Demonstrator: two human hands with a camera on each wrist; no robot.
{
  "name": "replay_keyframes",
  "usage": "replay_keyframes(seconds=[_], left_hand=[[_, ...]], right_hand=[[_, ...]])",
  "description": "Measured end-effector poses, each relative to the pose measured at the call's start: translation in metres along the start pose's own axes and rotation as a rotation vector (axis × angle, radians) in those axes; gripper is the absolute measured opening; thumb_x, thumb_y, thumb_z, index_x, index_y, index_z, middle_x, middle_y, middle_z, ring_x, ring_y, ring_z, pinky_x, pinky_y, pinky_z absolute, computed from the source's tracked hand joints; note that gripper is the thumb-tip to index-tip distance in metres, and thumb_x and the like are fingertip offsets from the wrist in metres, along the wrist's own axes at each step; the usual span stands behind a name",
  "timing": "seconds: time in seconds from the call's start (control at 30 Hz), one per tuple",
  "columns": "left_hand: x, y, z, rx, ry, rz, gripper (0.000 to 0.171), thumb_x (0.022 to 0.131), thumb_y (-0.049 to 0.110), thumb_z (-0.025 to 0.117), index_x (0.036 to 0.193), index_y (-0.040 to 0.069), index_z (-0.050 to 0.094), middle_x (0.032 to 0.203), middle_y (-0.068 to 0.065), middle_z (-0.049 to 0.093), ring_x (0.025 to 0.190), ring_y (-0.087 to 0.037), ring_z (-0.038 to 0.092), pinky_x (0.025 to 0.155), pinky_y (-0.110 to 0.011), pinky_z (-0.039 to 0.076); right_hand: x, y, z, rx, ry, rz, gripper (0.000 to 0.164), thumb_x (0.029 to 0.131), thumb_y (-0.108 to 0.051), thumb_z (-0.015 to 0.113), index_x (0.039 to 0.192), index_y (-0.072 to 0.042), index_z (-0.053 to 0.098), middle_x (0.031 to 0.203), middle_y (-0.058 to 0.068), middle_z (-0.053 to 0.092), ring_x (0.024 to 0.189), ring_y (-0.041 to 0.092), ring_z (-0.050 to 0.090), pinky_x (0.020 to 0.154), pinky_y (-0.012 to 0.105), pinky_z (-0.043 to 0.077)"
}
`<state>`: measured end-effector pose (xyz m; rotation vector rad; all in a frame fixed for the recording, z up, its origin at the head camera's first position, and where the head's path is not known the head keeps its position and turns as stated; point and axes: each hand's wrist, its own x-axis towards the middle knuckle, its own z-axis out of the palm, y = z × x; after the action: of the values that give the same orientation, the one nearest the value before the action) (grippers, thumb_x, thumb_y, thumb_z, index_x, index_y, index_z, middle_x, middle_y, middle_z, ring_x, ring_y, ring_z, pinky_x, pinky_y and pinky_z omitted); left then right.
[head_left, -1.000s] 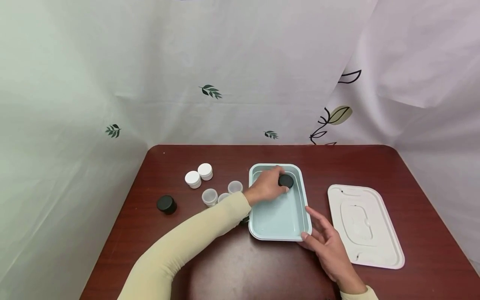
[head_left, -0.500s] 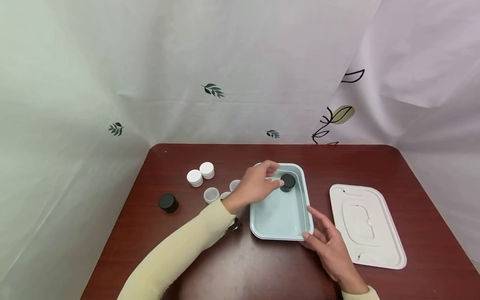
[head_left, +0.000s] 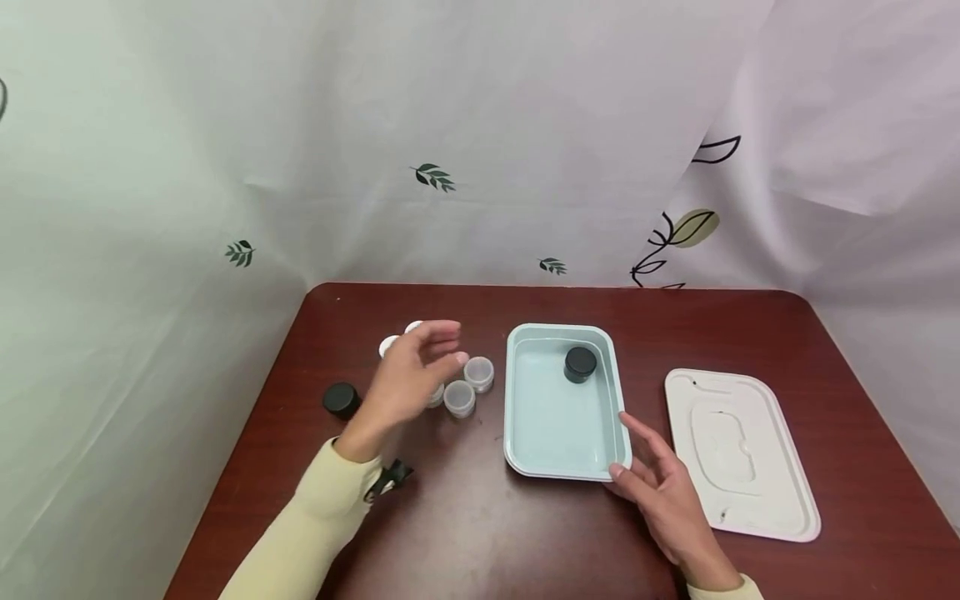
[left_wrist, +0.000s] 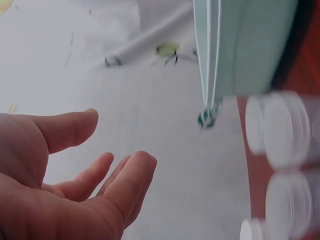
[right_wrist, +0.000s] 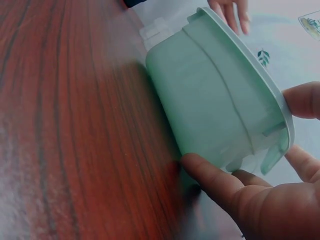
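Observation:
My left hand [head_left: 408, 375] hangs in the air over a group of small clear jars [head_left: 460, 399], fingers loosely bent and nothing between them. In the left wrist view, those jars [left_wrist: 287, 130] lie off to the side of the thumb and fingers, apart from them. A light-blue plastic container [head_left: 558, 429] sits on the table with a small round black jar [head_left: 581, 364] standing inside at its far right. My right hand [head_left: 663, 496] holds the container's near right corner. The right wrist view shows the thumb [right_wrist: 302, 100] on the rim and other fingers against the outer wall.
A white lid [head_left: 742, 454] lies flat on the dark red table [head_left: 480, 542], right of the container. At the left stands another black jar [head_left: 342, 400]. White jars [head_left: 388, 343] behind my left hand are partly hidden. Pale cloth [head_left: 480, 142] hangs behind the table.
My left hand has let go of the black jar in the container and moved left, out over the clear jars. The right hand keeps its hold on the corner.

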<state>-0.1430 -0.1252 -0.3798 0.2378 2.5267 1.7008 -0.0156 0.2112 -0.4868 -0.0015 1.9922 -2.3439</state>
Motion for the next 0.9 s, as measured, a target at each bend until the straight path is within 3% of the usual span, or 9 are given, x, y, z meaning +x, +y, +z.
replay_keyframes(seconds=[0.07,0.27,0.5,0.7,0.9], left_hand=[[-0.004,-0.004,-0.013,-0.006,0.036,-0.010,0.046,0.097,0.012,0.077,0.140,0.008,0.063,0.138,-0.012,0.069,0.130,-0.032,0.067,0.106,-0.042,0.057],[-0.016,-0.026,-0.048,-0.033,0.159,-0.067,0.046,0.096,0.007,0.077,0.141,0.003,0.063,0.140,-0.021,0.067,0.129,-0.037,0.067,0.092,-0.015,0.056],[-0.042,-0.062,-0.082,0.008,0.319,-0.238,0.051,0.098,0.021,0.078,0.145,0.011,0.063,0.146,-0.013,0.065,0.134,-0.030,0.064,0.087,-0.007,0.052],[-0.060,-0.092,-0.095,-0.011,0.417,-0.357,0.055,0.099,0.025,0.078,0.149,0.012,0.060,0.153,-0.009,0.060,0.141,-0.027,0.058,0.083,-0.005,0.049],[-0.065,-0.115,-0.094,-0.076,0.414,-0.400,0.063,0.096,0.019,0.080,0.154,0.010,0.055,0.157,-0.011,0.054,0.145,-0.028,0.053,0.083,-0.003,0.047]], right_hand=[[-0.001,-0.001,-0.001,0.002,0.003,-0.005,0.069,0.100,0.009,0.062,0.163,-0.003,0.034,0.158,0.010,0.044,0.125,0.016,0.068,0.088,0.036,0.064],[-0.002,0.002,-0.003,0.001,0.004,0.009,0.071,0.100,0.008,0.061,0.164,-0.003,0.032,0.160,0.013,0.040,0.126,0.014,0.068,0.089,0.035,0.064],[-0.002,0.003,-0.002,-0.004,-0.002,0.016,0.071,0.101,0.008,0.061,0.164,-0.002,0.031,0.161,0.016,0.038,0.126,0.013,0.068,0.090,0.035,0.064],[-0.001,0.000,-0.001,0.006,-0.016,-0.016,0.070,0.100,0.009,0.061,0.163,-0.001,0.032,0.158,0.011,0.043,0.126,0.016,0.068,0.089,0.035,0.064],[-0.001,-0.001,0.001,-0.005,-0.006,0.001,0.069,0.101,0.007,0.062,0.163,-0.003,0.033,0.159,0.011,0.040,0.126,0.014,0.068,0.089,0.034,0.064]])
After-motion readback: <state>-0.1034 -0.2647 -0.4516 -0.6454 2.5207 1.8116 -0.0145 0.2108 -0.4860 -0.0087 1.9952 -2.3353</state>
